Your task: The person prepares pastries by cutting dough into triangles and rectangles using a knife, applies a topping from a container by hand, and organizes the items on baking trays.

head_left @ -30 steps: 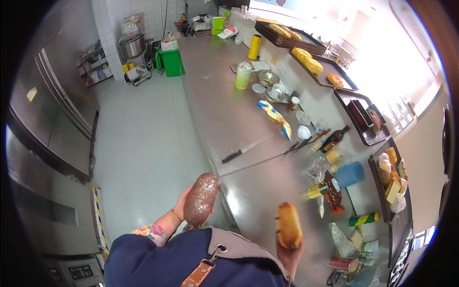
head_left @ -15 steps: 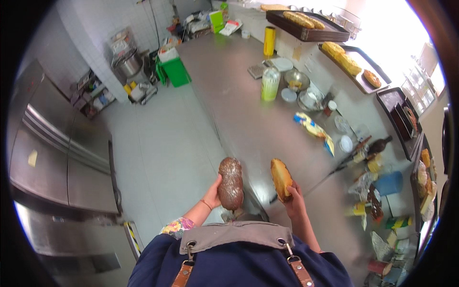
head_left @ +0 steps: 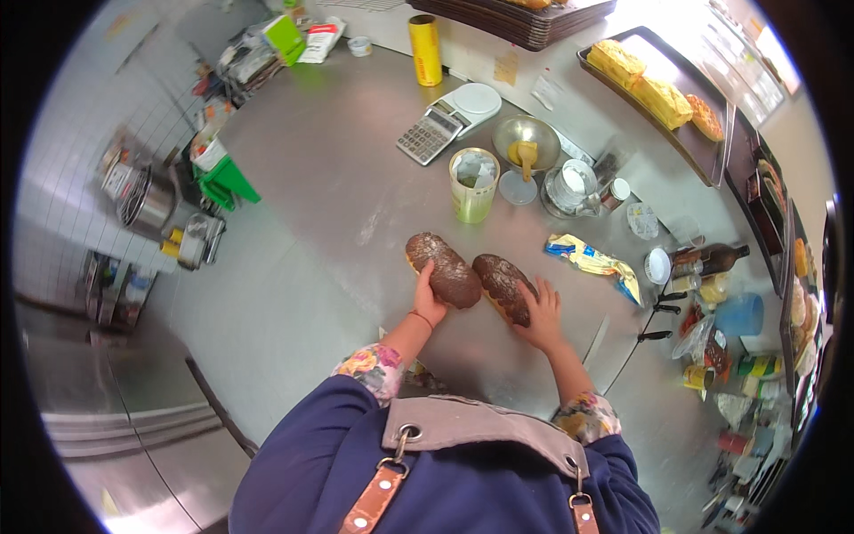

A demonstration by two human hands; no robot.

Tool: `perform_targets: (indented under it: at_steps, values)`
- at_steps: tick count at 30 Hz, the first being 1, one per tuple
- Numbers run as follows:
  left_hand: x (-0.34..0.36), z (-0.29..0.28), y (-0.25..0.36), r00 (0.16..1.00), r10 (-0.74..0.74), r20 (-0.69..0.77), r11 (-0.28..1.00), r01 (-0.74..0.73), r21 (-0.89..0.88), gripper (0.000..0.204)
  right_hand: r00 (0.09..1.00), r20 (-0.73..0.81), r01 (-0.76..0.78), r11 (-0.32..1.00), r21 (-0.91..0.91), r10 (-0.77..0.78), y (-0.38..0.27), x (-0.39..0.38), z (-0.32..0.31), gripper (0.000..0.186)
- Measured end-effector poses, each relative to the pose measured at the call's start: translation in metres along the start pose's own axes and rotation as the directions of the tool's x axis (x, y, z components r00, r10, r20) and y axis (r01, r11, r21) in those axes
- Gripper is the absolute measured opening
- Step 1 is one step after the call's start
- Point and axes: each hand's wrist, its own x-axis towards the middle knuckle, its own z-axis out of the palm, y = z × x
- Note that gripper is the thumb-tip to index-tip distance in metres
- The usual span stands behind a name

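Observation:
Two oblong bread loaves with dark brown, flour-dusted tops lie side by side over the steel table, their inner ends nearly touching. My left hand (head_left: 431,301) grips the left loaf (head_left: 447,271) along its near side, and a strip of golden crust shows at that loaf's edge. Around the right end of the other loaf (head_left: 503,287) is my right hand (head_left: 543,317), with the fingers a little spread over its top; the thumb is hidden. Beyond the loaves stands a tall tub (head_left: 473,185) with pale green contents. A crumpled yellow-and-blue packet (head_left: 594,263) lies to their right.
Farther back on the steel table (head_left: 329,151) are a calculator (head_left: 429,135), a white scale (head_left: 475,100), a metal bowl (head_left: 541,133) with a brush, and a yellow roll (head_left: 425,52). A long blade (head_left: 598,340) and black-handled knives (head_left: 656,335) lie at right. Bread trays (head_left: 663,111) line the shelf.
Both loaves have moved forward over the table and closer together. The right loaf has turned from its pale underside to its dark top. My view has shifted toward the table.

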Motion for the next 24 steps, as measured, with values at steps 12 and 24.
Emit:
perform_targets:
  at_steps: [12, 24]
  values:
    - [0.083, 0.027, 0.170, 0.926, -0.042, 0.376, -0.085, -0.378, 0.922, 0.106, 0.831, -0.203, -0.267, 0.691, 0.671, 0.518, -0.078, 0.255, 0.043, 0.108]
    - [0.180, 0.194, 0.229, 0.612, -0.236, 0.755, 0.123, -0.752, 0.648, 0.110, 0.787, -0.197, -0.602, 0.797, -0.036, 0.585, -0.035, 0.286, 0.088, 0.047]
